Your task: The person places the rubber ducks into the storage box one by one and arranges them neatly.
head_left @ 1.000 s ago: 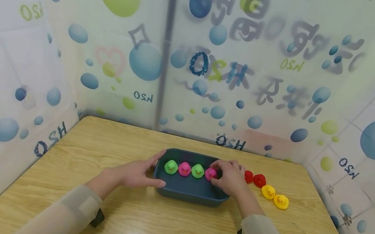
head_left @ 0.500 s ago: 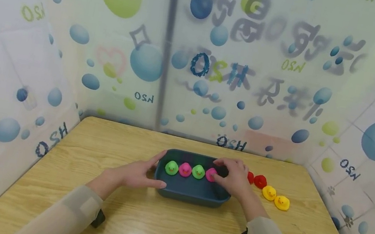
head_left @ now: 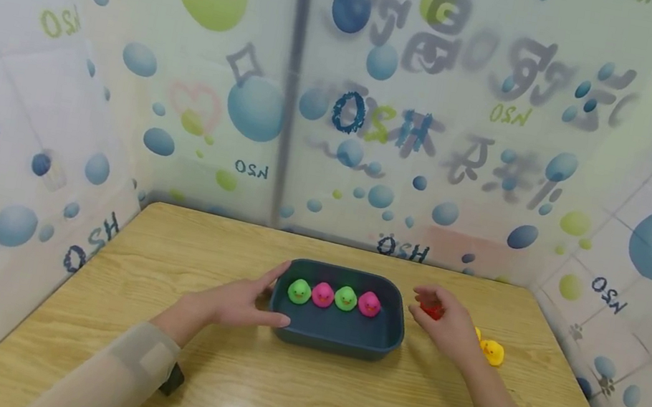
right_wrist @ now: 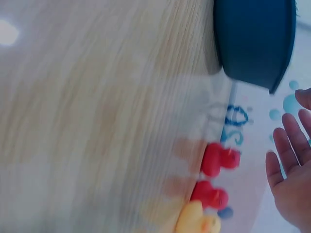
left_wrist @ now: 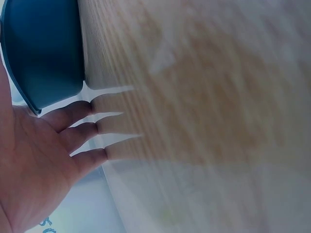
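A dark blue plastic box (head_left: 334,345) sits on the table, with two green rubber ducks, one of them the left-end duck (head_left: 299,292), and two pink ones, including the right-end duck (head_left: 369,304), in a row inside. My left hand (head_left: 236,302) rests at the box's left end, thumb along the front rim; in the left wrist view its other fingers (left_wrist: 80,135) extend straight down. To the right of the box, my right hand (head_left: 451,327) hovers over a red duck (head_left: 431,309) with fingers spread and nothing held. The right wrist view has two red ducks, the nearer-to-box duck (right_wrist: 214,159) and its neighbour (right_wrist: 209,195).
Beyond the red ducks stand yellow ducks, one plainly visible duck (head_left: 492,352) and another mostly behind my right hand. Pale walls printed with blue and green bubbles (head_left: 254,107) enclose the wooden table (head_left: 291,401) at the back and both sides.
My right hand has let go of the right-end pink duck inside the box and moved right, over the red ducks. The left hand stays at the box's left end.
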A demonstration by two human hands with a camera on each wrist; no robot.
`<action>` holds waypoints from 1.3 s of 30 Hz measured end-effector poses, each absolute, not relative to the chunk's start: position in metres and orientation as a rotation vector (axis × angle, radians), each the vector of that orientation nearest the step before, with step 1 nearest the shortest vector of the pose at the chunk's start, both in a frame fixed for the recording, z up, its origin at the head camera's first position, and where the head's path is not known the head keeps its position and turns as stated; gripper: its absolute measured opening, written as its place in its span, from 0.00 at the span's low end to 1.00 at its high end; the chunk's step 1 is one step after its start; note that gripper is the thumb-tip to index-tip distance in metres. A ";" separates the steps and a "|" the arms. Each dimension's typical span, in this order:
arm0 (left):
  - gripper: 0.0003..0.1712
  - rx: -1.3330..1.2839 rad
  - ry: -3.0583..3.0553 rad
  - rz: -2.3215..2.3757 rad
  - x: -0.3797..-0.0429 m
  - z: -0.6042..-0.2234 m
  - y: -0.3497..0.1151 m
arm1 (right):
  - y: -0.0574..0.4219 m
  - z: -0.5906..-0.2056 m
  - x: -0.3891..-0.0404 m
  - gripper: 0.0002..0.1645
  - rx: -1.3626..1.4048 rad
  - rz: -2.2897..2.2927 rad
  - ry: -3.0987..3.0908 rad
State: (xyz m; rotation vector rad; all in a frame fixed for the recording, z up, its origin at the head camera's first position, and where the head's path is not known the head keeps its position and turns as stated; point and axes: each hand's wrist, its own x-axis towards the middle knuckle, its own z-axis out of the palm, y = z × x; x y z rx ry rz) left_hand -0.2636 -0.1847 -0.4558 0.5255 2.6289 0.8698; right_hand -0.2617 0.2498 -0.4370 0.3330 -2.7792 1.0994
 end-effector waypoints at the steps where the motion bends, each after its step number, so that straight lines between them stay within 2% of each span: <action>1: 0.66 0.523 2.627 0.871 -0.264 -0.456 -0.184 | 0.255 -0.436 -0.259 0.26 0.325 1.093 -2.779; 10: 0.65 0.518 2.628 0.859 -0.264 -0.456 -0.183 | 0.309 -0.431 -0.237 0.23 0.301 0.980 -2.787; 25: 0.66 0.528 2.624 0.863 -0.265 -0.456 -0.184 | 0.386 -0.443 -0.223 0.25 0.192 0.877 -2.961; 31: 0.66 0.526 2.624 0.859 -0.265 -0.455 -0.184 | 0.401 -0.448 -0.227 0.30 0.172 0.951 -3.046; 39: 0.66 0.518 2.626 0.858 -0.265 -0.456 -0.183 | 0.404 -0.449 -0.230 0.31 0.165 0.978 -3.107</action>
